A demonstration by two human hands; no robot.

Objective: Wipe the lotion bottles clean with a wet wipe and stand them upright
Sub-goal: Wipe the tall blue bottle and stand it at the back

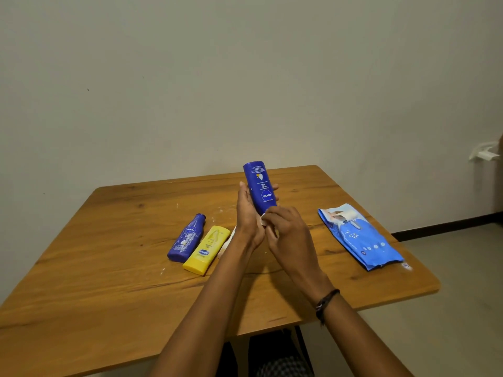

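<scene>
1. Blue Nivea bottle, frame centre, long axis near upright, cap end down, in closed left hand grip.
2. Right hand pinches wet wipe against the lower end.
3. Two bottles, purple-blue Nivea bottle and yellow bottle, lie flat on surface, lower left, nearer left hand.

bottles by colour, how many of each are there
blue: 2, one held upside down in the left hand, one lying on the table
yellow: 1, lying on the table
white: maybe 1, a white shape mostly hidden behind the left arm, cannot tell
total: 3 bottles for sure
</scene>
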